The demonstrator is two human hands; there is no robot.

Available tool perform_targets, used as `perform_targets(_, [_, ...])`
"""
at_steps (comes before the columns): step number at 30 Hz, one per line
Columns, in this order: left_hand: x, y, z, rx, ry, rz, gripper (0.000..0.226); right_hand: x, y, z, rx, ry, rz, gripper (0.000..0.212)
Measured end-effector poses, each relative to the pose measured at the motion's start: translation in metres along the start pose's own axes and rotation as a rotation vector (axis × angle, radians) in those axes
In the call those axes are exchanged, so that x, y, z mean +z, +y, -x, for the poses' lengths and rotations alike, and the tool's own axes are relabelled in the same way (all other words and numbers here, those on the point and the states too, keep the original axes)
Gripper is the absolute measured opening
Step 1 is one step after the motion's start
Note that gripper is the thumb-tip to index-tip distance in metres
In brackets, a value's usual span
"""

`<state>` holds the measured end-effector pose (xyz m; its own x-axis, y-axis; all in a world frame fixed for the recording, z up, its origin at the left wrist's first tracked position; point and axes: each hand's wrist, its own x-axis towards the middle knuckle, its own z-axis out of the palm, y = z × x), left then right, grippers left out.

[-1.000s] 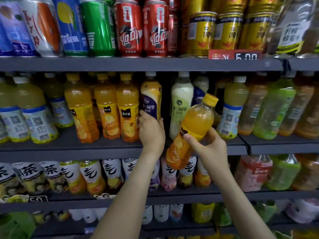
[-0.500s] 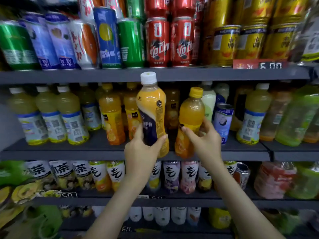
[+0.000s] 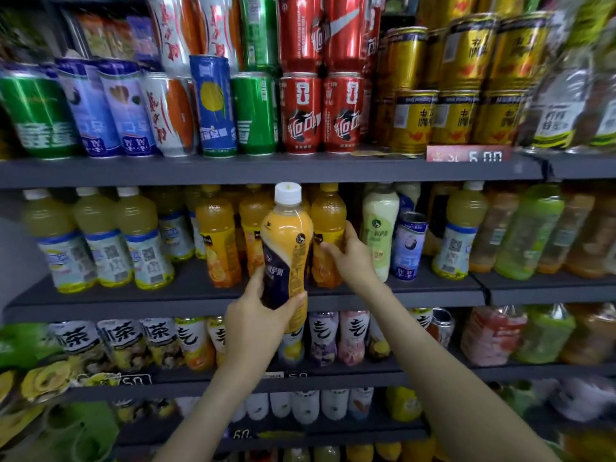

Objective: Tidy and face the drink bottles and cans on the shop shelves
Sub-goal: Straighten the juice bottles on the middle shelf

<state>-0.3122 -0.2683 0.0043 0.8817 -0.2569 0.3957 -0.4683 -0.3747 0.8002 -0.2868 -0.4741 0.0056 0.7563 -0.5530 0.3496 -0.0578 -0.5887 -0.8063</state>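
Observation:
My left hand [image 3: 256,315] grips the lower part of a yellow and dark blue bottle with a white cap [image 3: 286,241], held upright in front of the middle shelf [image 3: 133,300]. My right hand [image 3: 350,255] holds an orange juice bottle with a yellow cap [image 3: 328,215] that stands upright on that shelf, beside two more orange juice bottles [image 3: 218,235]. The yellow and blue bottle hides part of the orange row behind it.
A pale green bottle [image 3: 380,228] and a blue can [image 3: 408,245] stand right of my right hand. Pale yellow bottles [image 3: 96,238] fill the shelf's left. Cans [image 3: 300,111] crowd the top shelf; tea bottles [image 3: 160,341] line the shelf below.
The orange juice bottle in my right hand has gone from tilted in the air to upright on the shelf. My left hand has drawn the yellow and blue bottle off the shelf, toward me.

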Motion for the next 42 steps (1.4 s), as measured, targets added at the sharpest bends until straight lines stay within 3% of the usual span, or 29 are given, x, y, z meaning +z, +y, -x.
perform_targets(3, [0.017, 0.008, 0.006, 0.004, -0.05, 0.008, 0.074, -0.008, -0.004, 0.027, 0.053, -0.001, -0.064, 0.069])
perform_targets(7, [0.047, 0.02, 0.015, 0.009, -0.088, -0.019, 0.075, -0.038, -0.004, 0.088, -0.11, 0.035, -0.369, 0.035])
perform_targets(9, [0.066, 0.031, 0.021, 0.046, -0.115, -0.042, 0.071, -0.06, 0.004, 0.108, -0.107, 0.014, -0.5, 0.039])
perform_targets(13, [0.113, 0.064, 0.037, 0.132, -0.146, -0.086, 0.063, -0.105, 0.027, 0.113, -0.052, 0.045, -0.399, 0.055])
perform_targets(21, [0.23, 0.137, 0.057, 0.184, -0.294, -0.167, 0.07, -0.219, 0.104, 0.092, 0.087, 0.189, -0.39, 0.032])
perform_targets(25, [0.271, 0.154, 0.038, 0.078, -0.486, 0.081, 0.059, -0.272, 0.141, 0.078, 0.12, 0.182, -0.452, 0.03])
perform_targets(28, [0.291, 0.162, 0.023, 0.046, -0.33, 0.103, 0.048, -0.296, 0.158, 0.069, 0.147, 0.149, -0.543, 0.027])
perform_targets(36, [0.332, 0.174, -0.015, -0.014, 0.152, 0.034, 0.055, -0.305, 0.185, 0.063, 0.161, 0.135, -0.592, 0.023])
perform_targets(40, [0.34, 0.17, -0.029, -0.063, 0.12, 0.029, 0.076, -0.304, 0.192, 0.067, 0.155, 0.171, -0.629, 0.026])
perform_targets(42, [0.344, 0.168, -0.035, -0.056, 0.062, 0.035, 0.068, -0.304, 0.191, 0.067, 0.136, 0.198, -0.608, 0.023])
